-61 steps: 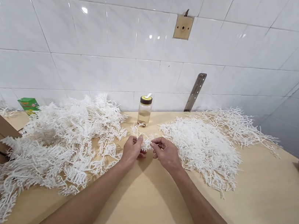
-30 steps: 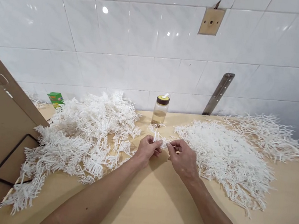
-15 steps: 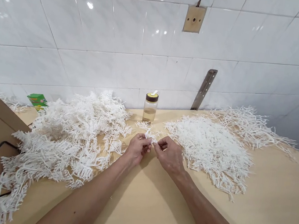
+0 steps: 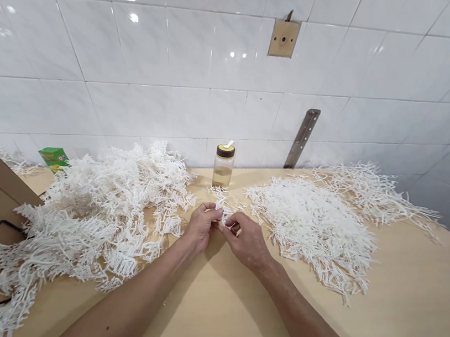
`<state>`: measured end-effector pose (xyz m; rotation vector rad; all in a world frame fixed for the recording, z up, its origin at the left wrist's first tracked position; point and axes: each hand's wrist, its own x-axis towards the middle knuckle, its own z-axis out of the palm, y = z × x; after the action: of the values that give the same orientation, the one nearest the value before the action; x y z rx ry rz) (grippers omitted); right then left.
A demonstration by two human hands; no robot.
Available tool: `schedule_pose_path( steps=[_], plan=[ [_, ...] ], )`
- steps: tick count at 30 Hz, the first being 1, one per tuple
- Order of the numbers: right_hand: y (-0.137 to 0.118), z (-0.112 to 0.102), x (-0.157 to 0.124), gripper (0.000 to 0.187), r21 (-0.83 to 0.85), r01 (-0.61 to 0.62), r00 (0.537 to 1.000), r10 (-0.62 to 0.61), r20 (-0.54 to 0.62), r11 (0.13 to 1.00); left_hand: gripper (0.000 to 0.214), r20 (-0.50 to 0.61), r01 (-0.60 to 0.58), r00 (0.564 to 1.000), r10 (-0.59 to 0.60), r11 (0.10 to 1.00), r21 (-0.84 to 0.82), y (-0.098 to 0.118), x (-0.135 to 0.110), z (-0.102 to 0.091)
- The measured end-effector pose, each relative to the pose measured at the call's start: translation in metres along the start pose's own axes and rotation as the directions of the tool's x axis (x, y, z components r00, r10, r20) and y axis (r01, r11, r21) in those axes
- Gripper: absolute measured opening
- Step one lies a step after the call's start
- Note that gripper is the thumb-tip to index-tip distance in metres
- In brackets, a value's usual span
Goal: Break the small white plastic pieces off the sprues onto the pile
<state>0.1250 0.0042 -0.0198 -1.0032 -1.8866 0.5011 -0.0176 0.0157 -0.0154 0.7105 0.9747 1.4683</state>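
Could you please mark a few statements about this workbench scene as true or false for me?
1. The left hand and right hand pinch one small white piece between them. True.
2. The jar lies on its side. False: it stands upright, lid on, beyond the hands.
3. The left pile is heaped higher than the right pile. True.
4. The green box sits on the right pile. False: it sits by the wall, behind the left pile.
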Motion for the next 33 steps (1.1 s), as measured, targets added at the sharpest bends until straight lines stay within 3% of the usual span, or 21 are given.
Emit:
schedule_pose_path(
  steps=[3, 6, 10, 16, 21, 28, 33],
  plan=[
    [-0.002, -0.011, 0.004, 0.018, 0.092, -0.137, 0.989, 0.141, -0.035, 0.986, 0.044, 0.041, -0.089, 0.996, 0.085, 0.992, 0.088, 0.000, 0.001, -0.004],
    [-0.002, -0.020, 0.008, 0.027, 0.199, -0.284, 0.953, 0.300, -0.053, 0.938, 0.044, 0.090, -0.104, 0.992, 0.092, 0.986, 0.133, 0.001, 0.000, -0.005],
    [-0.002, -0.022, 0.010, 0.036, 0.250, -0.393, 0.918, 0.393, 0.052, 0.885, 0.048, 0.145, -0.090, 0.987, 0.063, 0.978, 0.191, 0.003, -0.004, -0.002],
    [0.002, -0.018, 0.009, 0.029, 0.256, -0.444, 0.896, 0.420, 0.146, 0.859, 0.046, 0.160, -0.075, 0.987, 0.025, 0.948, 0.310, 0.004, -0.007, 0.000],
    [0.011, -0.015, 0.007, 0.026, 0.266, -0.475, 0.879, 0.436, 0.193, 0.839, 0.034, 0.158, -0.154, 0.983, 0.095, 0.894, 0.422, 0.002, -0.007, -0.001],
    [0.011, -0.019, 0.008, 0.027, 0.386, -0.520, 0.853, 0.446, 0.271, 0.762, 0.031, 0.216, -0.217, 0.968, 0.128, 0.858, 0.465, 0.001, -0.007, -0.004],
    [0.011, -0.027, 0.010, 0.027, 0.342, -0.529, 0.835, 0.402, 0.376, 0.777, 0.032, 0.217, -0.205, 0.970, 0.109, 0.848, 0.489, 0.001, -0.007, -0.005]
  ],
)
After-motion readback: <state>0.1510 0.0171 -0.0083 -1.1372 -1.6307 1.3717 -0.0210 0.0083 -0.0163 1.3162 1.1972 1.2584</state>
